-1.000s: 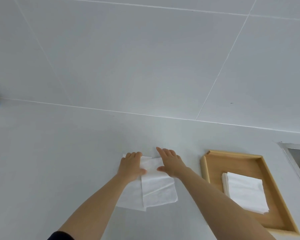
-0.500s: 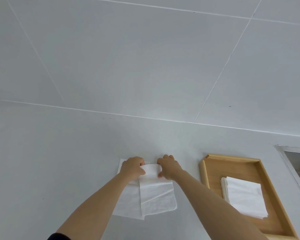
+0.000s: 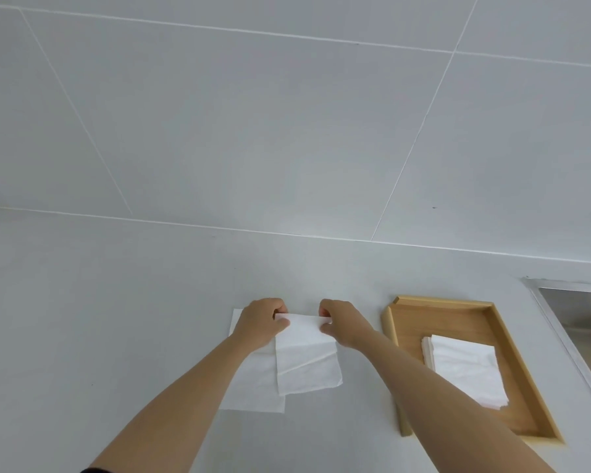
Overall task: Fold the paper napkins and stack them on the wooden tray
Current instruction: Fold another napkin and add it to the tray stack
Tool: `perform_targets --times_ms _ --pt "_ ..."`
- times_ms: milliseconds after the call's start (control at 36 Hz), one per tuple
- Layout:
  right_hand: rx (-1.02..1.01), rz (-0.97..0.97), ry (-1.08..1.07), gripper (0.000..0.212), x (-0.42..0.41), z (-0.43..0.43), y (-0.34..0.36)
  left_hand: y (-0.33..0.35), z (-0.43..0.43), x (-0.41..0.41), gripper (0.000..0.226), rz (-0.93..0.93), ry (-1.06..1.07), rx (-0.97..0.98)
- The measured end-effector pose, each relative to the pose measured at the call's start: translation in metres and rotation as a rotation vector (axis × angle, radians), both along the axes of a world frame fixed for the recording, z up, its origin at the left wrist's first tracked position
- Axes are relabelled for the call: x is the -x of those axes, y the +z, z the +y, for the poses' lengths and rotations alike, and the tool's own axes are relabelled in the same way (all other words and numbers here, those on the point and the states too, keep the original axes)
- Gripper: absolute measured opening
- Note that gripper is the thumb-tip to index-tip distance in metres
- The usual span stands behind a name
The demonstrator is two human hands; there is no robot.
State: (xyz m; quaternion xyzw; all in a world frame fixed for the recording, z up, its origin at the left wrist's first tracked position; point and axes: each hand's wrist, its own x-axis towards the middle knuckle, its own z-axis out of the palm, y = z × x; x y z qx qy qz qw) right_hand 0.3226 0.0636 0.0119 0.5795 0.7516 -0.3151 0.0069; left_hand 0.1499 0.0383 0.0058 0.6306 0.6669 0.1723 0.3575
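Observation:
A white paper napkin (image 3: 306, 360) lies half-folded on the pale counter, on top of another flat napkin (image 3: 253, 387). My left hand (image 3: 261, 322) pinches its far left corner and my right hand (image 3: 342, 322) pinches its far right corner; that far edge is lifted and bent toward me. To the right sits the wooden tray (image 3: 444, 310) with a stack of folded napkins (image 3: 464, 372) inside, partly hidden by my right forearm.
A tiled wall rises behind the counter. A metal sink rim (image 3: 567, 288) shows at the far right edge, just beyond the tray. Bare counter stretches to the left of the napkins.
Both hands went from lying flat on the napkin's far edge to pinching its far corners and lifting that edge. The view has shifted slightly.

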Motion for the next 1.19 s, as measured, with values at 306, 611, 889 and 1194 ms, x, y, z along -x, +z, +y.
perform_targets --times_ms 306,611,889,1194 --pt "0.071 -0.052 0.069 0.034 -0.016 -0.036 -0.007 -0.008 -0.042 -0.005 0.025 0.015 -0.095 0.096" --pt "0.06 -0.114 0.017 0.055 -0.023 -0.04 0.0 -0.014 -0.048 -0.007 0.048 -0.03 0.013 0.182" --pt "0.001 -0.173 0.086 0.069 -0.011 -0.036 -0.015 -0.024 -0.036 -0.022 0.054 0.33 -0.056 0.115" --pt "0.06 -0.215 0.073 0.053 -0.005 -0.031 -0.028 -0.031 -0.03 -0.027 0.042 0.474 -0.067 0.174"
